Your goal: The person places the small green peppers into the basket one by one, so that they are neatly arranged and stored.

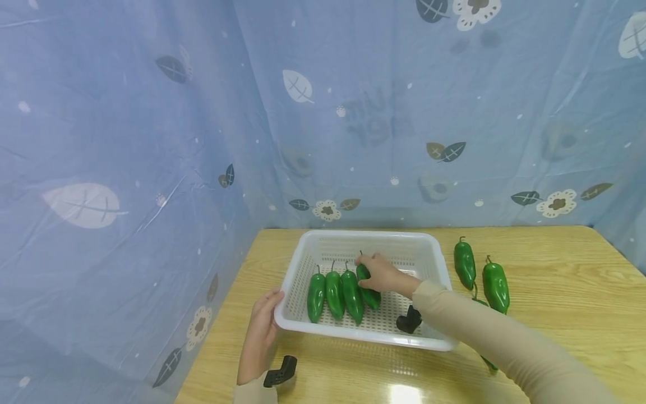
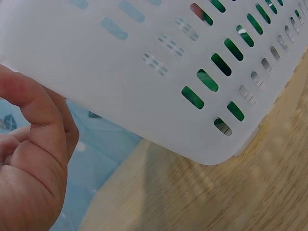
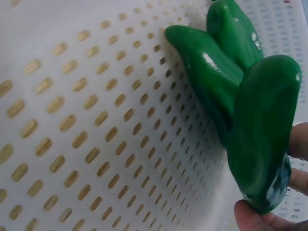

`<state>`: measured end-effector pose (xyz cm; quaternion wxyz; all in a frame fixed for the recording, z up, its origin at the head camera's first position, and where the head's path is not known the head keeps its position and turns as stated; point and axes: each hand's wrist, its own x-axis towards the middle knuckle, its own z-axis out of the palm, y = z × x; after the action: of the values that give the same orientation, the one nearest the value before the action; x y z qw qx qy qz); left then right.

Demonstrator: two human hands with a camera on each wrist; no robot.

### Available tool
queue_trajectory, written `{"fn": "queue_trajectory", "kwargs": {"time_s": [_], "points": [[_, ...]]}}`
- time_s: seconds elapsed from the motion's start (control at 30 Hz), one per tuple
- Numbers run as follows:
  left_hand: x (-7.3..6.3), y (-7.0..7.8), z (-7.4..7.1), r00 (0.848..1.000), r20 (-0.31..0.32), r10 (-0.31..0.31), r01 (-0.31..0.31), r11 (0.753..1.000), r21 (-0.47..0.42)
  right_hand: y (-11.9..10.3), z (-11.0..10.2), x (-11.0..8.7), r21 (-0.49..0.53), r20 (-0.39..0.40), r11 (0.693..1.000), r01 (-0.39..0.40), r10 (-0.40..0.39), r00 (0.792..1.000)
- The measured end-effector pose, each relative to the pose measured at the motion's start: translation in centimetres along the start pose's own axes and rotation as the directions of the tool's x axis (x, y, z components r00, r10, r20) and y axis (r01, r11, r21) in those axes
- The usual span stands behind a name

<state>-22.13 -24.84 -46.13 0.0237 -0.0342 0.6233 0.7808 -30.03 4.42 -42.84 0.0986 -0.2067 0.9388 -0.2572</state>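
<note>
A white perforated plastic basket (image 1: 365,337) stands on the wooden table. Inside its left half, three green peppers (image 1: 335,295) lie side by side, stems pointing to the back. My right hand (image 1: 383,274) reaches into the basket and grips another green pepper (image 3: 264,125) beside that row, thumb and fingers around its upper part. In the right wrist view, this pepper overlaps the others. My left hand (image 1: 264,315) holds the basket's left rim, fingers curled at the edge in the left wrist view (image 2: 38,110).
To the basket's right, several more green peppers lie on the table (image 1: 555,264), among them one at the back (image 1: 464,262) and one near it (image 1: 496,286); my right sleeve partly covers another. A blue patterned curtain (image 1: 353,112) hangs behind and at the left.
</note>
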Motion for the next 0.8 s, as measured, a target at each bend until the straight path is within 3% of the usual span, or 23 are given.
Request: {"fn": "queue_trajectory", "kwargs": {"time_s": [0.2, 0.8], "points": [[0.2, 0.3, -0.1, 1.0, 0.003, -0.002, 0.002, 1.0, 0.006, 0.0, 0.3, -0.1, -0.045, 0.057, 0.999, -0.018, 0.02, 0.998], [0.2, 0.1, 0.0, 1.0, 0.001, 0.002, -0.002, 1.0, 0.013, 0.5, 1.1, 0.2, -0.031, 0.073, 0.999, -0.039, 0.041, 0.997]]}}
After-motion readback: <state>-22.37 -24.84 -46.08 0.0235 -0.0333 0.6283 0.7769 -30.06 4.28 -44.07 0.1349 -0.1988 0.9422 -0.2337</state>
